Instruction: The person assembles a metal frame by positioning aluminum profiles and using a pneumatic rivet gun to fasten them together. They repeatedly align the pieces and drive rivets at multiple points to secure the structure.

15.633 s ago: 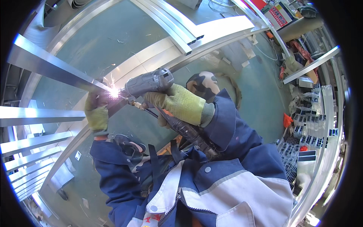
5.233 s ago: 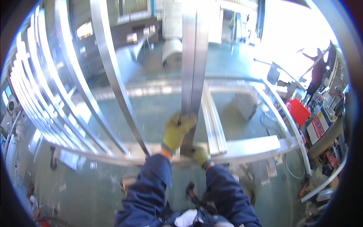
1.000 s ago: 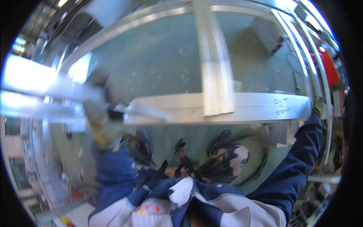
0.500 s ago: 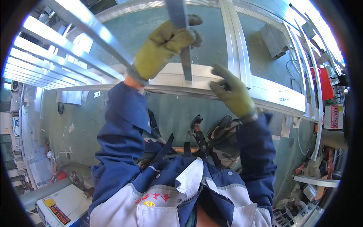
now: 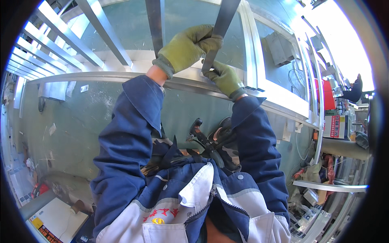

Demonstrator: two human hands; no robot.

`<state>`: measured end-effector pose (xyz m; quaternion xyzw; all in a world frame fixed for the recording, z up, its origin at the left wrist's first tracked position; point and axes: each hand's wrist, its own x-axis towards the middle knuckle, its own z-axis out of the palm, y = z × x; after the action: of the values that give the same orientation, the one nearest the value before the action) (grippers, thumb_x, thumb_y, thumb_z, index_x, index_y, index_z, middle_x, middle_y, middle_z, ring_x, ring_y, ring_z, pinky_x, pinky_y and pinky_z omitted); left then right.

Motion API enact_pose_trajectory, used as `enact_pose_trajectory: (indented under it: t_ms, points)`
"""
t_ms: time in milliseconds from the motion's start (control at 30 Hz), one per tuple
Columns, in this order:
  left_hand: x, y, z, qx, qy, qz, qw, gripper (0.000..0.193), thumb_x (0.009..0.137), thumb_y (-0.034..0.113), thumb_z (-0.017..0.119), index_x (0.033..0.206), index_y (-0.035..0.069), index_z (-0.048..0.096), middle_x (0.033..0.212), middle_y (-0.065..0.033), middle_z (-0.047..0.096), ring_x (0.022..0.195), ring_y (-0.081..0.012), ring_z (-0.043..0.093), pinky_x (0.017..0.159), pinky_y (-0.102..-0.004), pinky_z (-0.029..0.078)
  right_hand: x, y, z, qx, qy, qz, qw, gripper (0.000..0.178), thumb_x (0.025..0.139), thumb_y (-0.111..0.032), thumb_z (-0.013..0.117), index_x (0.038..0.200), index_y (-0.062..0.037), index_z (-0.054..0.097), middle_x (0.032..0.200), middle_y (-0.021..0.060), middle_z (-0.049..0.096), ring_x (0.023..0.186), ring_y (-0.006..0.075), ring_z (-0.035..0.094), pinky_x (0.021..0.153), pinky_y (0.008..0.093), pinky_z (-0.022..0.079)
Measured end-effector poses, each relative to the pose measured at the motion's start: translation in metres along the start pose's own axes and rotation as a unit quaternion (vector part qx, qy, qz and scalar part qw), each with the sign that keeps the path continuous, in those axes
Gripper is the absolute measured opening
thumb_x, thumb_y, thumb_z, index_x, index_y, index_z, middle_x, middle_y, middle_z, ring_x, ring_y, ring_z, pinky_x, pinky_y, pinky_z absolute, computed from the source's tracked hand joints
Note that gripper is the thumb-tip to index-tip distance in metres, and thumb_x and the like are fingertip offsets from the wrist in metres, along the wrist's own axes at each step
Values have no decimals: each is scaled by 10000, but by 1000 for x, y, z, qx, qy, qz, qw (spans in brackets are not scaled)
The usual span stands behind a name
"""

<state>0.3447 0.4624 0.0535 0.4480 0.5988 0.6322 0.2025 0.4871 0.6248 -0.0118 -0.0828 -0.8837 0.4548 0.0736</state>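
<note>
My left hand [image 5: 188,46], in a yellow-green work glove, is closed round a flat metal bar [image 5: 226,18] that slants up and away. My right hand [image 5: 227,79], gloved alike, pinches the bar's lower end, just above a long pale metal rail [image 5: 186,83]. Whether that end touches the rail is hidden by the fingers. Another metal bar [image 5: 155,22] rises just left of my left hand, its foot partly behind the glove. Farther left, several similar bars [image 5: 107,32] stand in a row along the rail.
A pair of pale rails [image 5: 253,44] runs away from the long rail on the right. Beyond them lies a grey metal box section [image 5: 279,48]. A red panel [image 5: 326,95] and metal lengths crowd the right side. A white box [image 5: 58,216] is at lower left.
My right hand has moved in from the right and closed on the bar's lower end. My left hand is farther right along the rail. A bar now stands left of it.
</note>
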Motion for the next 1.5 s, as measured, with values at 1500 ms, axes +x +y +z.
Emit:
enact_pose_trajectory:
  t_ms: [1500]
  points:
    - [-8, 13, 13, -206, 4, -25, 978, 345, 964, 52, 738, 1292, -33, 674, 1132, -96, 760, 1025, -151, 716, 889, -276, 585, -3, 16, 12, 68, 6, 6, 998, 337, 971, -133, 745, 1296, -56, 703, 1078, 44, 759, 963, 110, 676, 898, 277, 551]
